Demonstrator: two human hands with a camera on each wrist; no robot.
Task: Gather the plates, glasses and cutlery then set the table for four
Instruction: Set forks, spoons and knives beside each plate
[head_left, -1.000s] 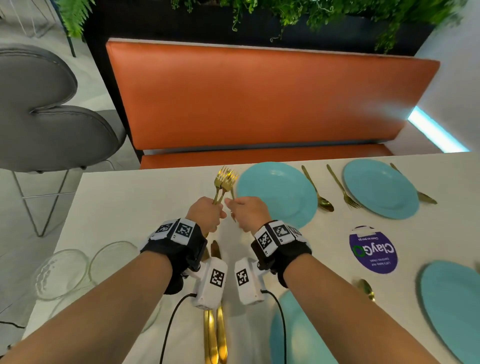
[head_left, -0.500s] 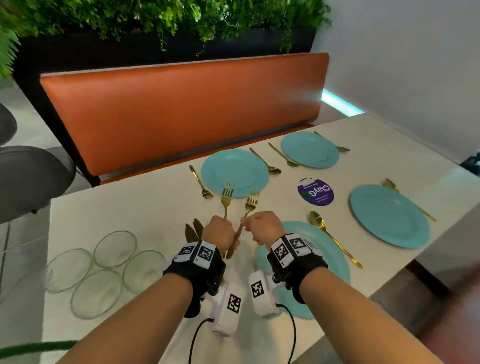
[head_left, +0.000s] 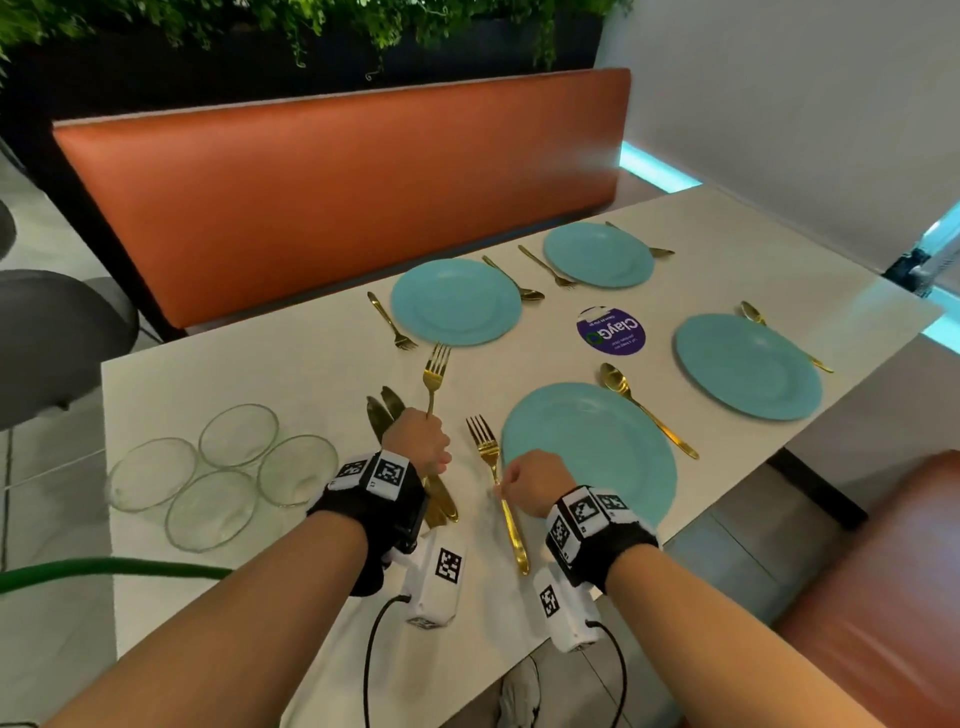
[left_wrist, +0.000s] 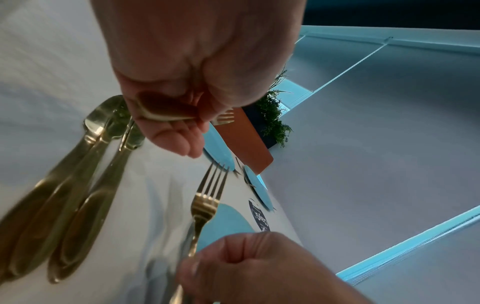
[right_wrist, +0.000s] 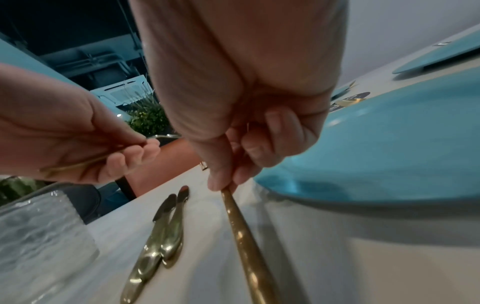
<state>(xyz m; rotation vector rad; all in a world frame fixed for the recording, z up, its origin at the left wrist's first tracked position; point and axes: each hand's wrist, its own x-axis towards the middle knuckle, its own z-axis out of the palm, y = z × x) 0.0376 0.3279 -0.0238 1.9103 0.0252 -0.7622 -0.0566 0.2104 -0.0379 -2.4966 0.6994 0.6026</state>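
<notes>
Four teal plates (head_left: 589, 452) sit on the counter (head_left: 270, 364), one per seat. The two far plates at 12 and 1 o'clock each have a fork and a spoon beside them. The right plate at 2 o'clock shows a spoon only, and the near plate has a spoon (head_left: 644, 408) on its right. So plates and spoons look done, and forks half done.

The right hand (head_left: 535, 480) pinches a fork (head_left: 496, 483) by mid-handle, low over the counter just left of the near plate, tines toward 12 o'clock; whether it already touches the counter I cannot tell. The handle runs back under the wrist.

The left hand (head_left: 418, 441) is clenched on a second fork (head_left: 434, 371), raised, tines up toward 12 o'clock, handle end tucked in the palm. That one is probably meant for the right plate.

The knives (head_left: 387, 410) lie bunched on the counter directly under the left hand, blades toward 11 o'clock, none laid out yet. Four glass dishes (head_left: 208, 473) sit clustered at 9 o'clock, well apart from any plate, still to be shared out. No drinking glasses are visible.
</notes>
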